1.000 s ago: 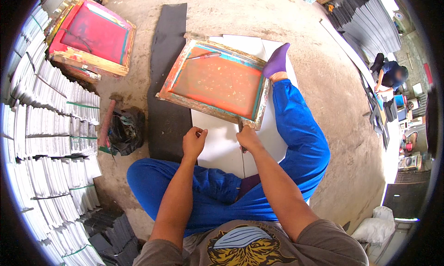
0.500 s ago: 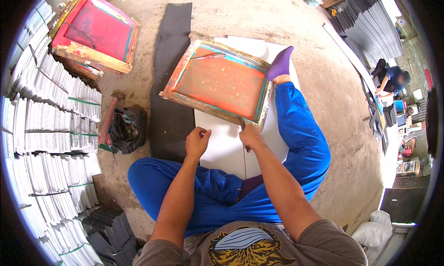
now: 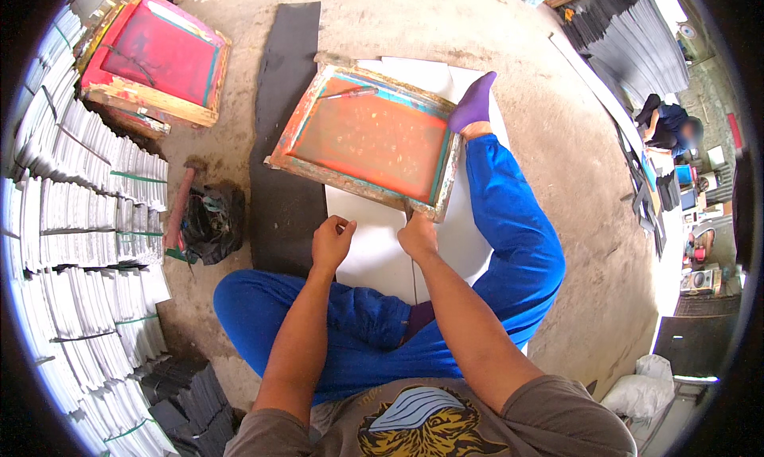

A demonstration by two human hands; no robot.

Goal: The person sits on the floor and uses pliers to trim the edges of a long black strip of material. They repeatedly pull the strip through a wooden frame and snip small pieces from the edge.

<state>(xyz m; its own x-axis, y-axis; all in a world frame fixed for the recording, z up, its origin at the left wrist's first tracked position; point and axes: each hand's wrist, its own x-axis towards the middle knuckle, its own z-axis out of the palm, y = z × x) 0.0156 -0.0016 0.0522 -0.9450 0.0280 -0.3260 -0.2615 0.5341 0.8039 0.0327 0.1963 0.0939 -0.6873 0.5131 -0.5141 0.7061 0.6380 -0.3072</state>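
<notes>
A wooden screen-printing frame (image 3: 362, 188) with an orange-stained mesh lies before me, tilted askew. My right hand (image 3: 419, 236) is closed at its near right edge, around a slim dark tool (image 3: 409, 210); the hand hides most of the tool, so its kind is unclear. Left of it, my left hand (image 3: 333, 241) hovers over the white sheets (image 3: 370, 230), its fingers curled in and the thumb close to them. Whether anything is pinched there does not show. A thin pen-like tool (image 3: 350, 93) rests at the frame's far left corner. My purple-socked foot touches the frame's right side.
Beneath the frame's left side runs a long black sheet (image 3: 286, 83). Left are a black plastic bag (image 3: 213, 218), a pinkish roller-like bar (image 3: 180, 206), bundled paper stacks (image 3: 76, 210) and a red screen frame (image 3: 159, 51). Another person (image 3: 672, 131) sits at the far right.
The whole view has shifted slightly, moving things a little to the left. My right hand keeps its place at the frame's edge; the tool's handle below it no longer shows.
</notes>
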